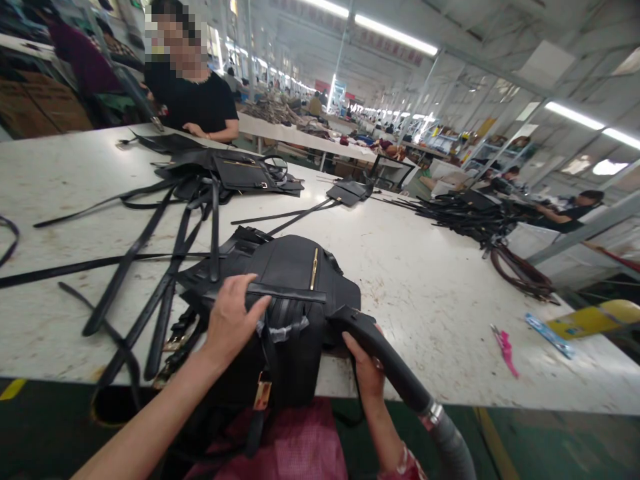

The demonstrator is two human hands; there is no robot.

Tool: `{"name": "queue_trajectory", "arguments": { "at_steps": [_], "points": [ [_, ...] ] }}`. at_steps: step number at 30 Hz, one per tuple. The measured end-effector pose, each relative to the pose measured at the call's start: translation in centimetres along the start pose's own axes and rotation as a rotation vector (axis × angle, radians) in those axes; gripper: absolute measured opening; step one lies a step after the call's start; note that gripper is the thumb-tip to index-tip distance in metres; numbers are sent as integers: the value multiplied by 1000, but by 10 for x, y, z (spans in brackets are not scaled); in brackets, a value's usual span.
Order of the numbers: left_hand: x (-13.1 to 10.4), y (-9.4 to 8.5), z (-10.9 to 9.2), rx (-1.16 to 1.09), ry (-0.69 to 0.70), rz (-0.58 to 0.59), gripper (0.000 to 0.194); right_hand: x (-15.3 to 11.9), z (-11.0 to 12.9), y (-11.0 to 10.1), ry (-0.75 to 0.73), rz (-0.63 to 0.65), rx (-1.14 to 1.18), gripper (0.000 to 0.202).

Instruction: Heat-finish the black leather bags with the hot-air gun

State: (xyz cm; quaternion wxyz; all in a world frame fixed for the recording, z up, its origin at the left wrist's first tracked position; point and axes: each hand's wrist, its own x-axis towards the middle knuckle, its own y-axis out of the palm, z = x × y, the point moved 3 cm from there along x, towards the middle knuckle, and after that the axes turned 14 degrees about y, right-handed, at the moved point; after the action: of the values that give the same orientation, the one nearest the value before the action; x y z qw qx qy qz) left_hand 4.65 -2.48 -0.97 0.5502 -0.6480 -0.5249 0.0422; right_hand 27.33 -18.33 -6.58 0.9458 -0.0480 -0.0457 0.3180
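Observation:
A black bag (287, 263) with a gold zipper lies at the front edge of the white table, its lower part hanging over the edge. My left hand (233, 317) rests on the left of it, thumb and fingers apart beside a dark raised strip. Clear plastic film (287, 329) wraps a strap just below. At the bag's right side, my right hand (369, 373) is closed round a black hose nozzle (395, 363), whose flat mouth points at the bag. Some of its fingers are hidden behind the nozzle. A gold buckle (263, 393) hangs on a strap in front.
More black bags with long straps (235, 173) lie across the table (400, 267). A heap of black straps (460, 213) is at the back right. Pink-handled snips (506, 350), a blue-and-white strip (550, 335) and a yellow roll (595, 320) lie right. A co-worker (195, 100) stands opposite.

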Motion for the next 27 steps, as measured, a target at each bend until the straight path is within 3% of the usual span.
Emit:
{"name": "queue_trajectory", "arguments": {
  "at_steps": [3, 5, 9, 13, 15, 17, 20, 22, 24, 27],
  "points": [
    [-14, 16, -49, 40, 192, 253, 59, 6, 8, -2, -41, 39, -26, 35],
    [-28, 29, -61, 93, 210, 368, 57, 10, 15, 4, -66, 71, -16, 35],
    [-37, 38, -43, -41, 131, 335, 43, 19, 30, 19, -68, 186, 7, 34],
    [-18, 34, -12, -443, -108, 300, 36, 23, 41, 31, -75, 358, -75, 30],
    [-11, 32, -8, -588, -203, 324, 34, 23, 40, 34, -52, 382, -86, 30],
    [-10, 28, -14, -570, -157, 325, 39, 22, 35, 36, -44, 375, -86, 31],
    [-20, 28, -31, -360, 32, 352, 61, 22, 27, 38, -75, 364, -89, 33],
    [-27, 31, -33, -317, 50, 375, 61, 23, 26, 39, -91, 355, -83, 33],
    [-26, 35, -26, -421, -39, 337, 47, 23, 30, 40, -98, 368, -79, 32],
    [-16, 42, -6, -729, -280, 244, 33, 20, 42, 43, -111, 437, -100, 29]
  ]
}}
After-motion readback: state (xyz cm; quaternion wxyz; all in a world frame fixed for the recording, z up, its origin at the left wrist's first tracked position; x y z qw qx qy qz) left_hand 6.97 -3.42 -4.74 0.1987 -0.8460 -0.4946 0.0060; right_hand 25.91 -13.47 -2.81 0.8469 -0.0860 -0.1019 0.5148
